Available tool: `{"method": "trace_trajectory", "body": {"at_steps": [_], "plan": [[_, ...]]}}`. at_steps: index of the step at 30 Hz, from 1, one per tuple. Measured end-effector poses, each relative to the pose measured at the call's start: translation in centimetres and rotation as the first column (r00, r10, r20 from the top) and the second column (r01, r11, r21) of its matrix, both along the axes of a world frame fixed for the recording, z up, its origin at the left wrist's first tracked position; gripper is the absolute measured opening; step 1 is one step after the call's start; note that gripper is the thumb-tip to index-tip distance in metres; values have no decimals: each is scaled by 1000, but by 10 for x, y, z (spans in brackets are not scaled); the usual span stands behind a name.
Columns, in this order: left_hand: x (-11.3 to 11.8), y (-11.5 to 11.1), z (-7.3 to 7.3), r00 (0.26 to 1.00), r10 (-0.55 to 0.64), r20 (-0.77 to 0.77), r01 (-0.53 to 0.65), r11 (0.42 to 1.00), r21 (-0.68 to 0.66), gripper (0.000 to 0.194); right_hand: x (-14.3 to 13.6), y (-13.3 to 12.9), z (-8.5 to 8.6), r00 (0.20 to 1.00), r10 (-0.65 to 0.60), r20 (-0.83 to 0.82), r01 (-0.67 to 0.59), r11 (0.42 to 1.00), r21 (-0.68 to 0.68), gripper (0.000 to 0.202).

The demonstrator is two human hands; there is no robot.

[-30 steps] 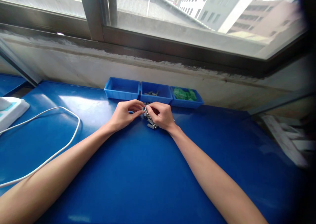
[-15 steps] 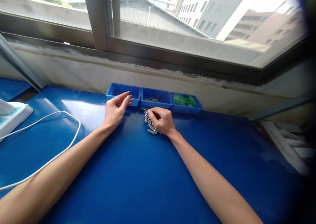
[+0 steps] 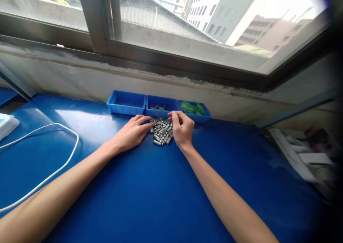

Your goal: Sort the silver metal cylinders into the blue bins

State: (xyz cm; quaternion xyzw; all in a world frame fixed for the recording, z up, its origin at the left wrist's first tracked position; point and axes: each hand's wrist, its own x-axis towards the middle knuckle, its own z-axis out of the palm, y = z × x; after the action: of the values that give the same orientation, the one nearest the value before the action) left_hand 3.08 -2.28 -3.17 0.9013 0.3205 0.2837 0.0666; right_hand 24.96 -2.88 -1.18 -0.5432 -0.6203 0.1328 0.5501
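Small metal parts [image 3: 162, 131] piled mid-frame on the blue worktop [image 3: 150, 193]. Left hand [image 3: 132, 132]: grip loosely parted, fingertips at the pile's left edge. Right hand [image 3: 183, 128]: narrow pinch, upper right of pile; can't tell if it holds one. Parts likely stiff, light singly, slick, not fragile; best pinched mid-length across the long sides.

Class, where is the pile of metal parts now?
In the head view, the pile of metal parts lies near the middle, on the blue table between the left hand and the right hand, just in front of the middle blue bin.
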Motion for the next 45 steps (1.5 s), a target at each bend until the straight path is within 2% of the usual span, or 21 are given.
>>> {"method": "trace_trajectory", "body": {"at_steps": [3,5,10,13,15,18,21,24,29,38,41,45], "plan": [[-2,1,-1,998,59,5,-59,998,-17,31,7,-11,3,976,-96,195,97,995,4,26],[-3,2,-1,994,104,25,-102,994,-49,26,10,-19,3,946,-101,308,108,994,-3,23],[-5,3,0,986,148,79,-138,984,-114,20,9,-34,-2,865,28,500,-3,999,-50,24],[-3,1,4,969,158,189,-133,981,-138,19,7,-34,-5,796,124,593,-96,992,-78,31],[-2,0,8,944,173,282,-122,974,-190,18,7,-34,-7,778,127,615,-99,992,-80,34],[2,-1,13,908,208,364,-101,951,-292,23,10,-32,-11,828,12,561,30,997,-65,33],[4,-1,12,901,242,359,-119,936,-332,29,16,-29,-16,899,-60,435,125,985,-122,35],[6,0,9,901,249,355,-104,919,-380,32,21,-27,-17,948,27,318,42,977,-209,36],[6,-1,6,864,284,417,-70,886,-459,31,21,-28,-13,966,102,236,-37,964,-264,31],[6,-1,5,870,259,419,-30,878,-479,25,-2,-35,-10,976,124,181,-75,964,-254,27],[6,-1,6,845,267,463,8,860,-511,25,-6,-34,-10,973,126,196,-78,969,-235,26],[5,-1,8,777,297,556,114,801,-587,32,-10,-26,-10,968,113,223,-73,981,-180,21]]}}
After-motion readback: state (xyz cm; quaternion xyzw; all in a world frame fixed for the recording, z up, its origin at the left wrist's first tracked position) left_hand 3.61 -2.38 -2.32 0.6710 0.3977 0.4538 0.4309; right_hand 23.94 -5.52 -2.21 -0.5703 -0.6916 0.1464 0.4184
